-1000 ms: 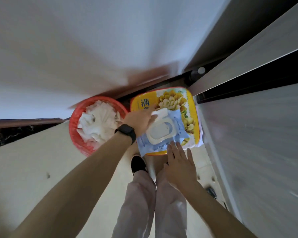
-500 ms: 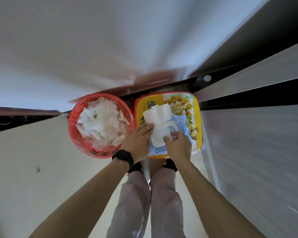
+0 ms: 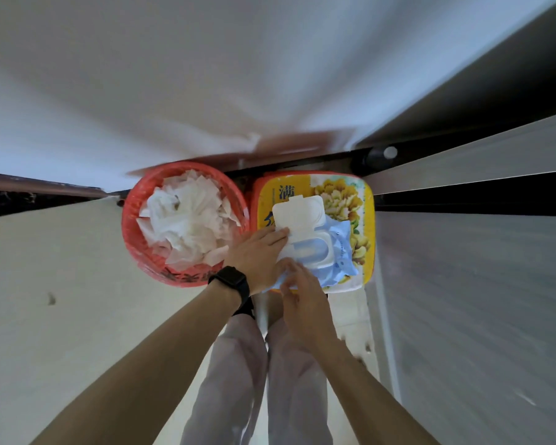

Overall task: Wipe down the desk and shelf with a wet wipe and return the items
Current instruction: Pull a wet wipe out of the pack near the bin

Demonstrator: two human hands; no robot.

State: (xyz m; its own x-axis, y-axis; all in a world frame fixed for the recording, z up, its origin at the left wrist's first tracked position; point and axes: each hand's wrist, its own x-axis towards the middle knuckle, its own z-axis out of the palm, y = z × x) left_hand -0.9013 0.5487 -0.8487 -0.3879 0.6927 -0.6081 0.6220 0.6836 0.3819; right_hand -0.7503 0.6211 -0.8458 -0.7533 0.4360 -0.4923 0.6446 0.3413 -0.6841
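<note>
A light blue wet wipe pack (image 3: 339, 252) lies on top of a yellow flowered box (image 3: 366, 220). Its white flip lid (image 3: 297, 213) stands open. My left hand (image 3: 254, 258), with a black watch on the wrist, lies flat on the pack's left side and holds it down. My right hand (image 3: 302, 297) has its fingers bent at the pack's near edge, just below the opening. Whether a wipe is pinched between those fingers is hidden.
A red basket (image 3: 129, 232) full of crumpled white wipes stands on the floor, left of the yellow box and touching it. A grey cabinet face (image 3: 463, 316) runs along the right. My legs in pale trousers (image 3: 238, 364) stand just behind the box.
The lid has been flipped open. My right hand came up to the pack's opening and has now drawn back slightly toward me. My left hand stays on the pack.
</note>
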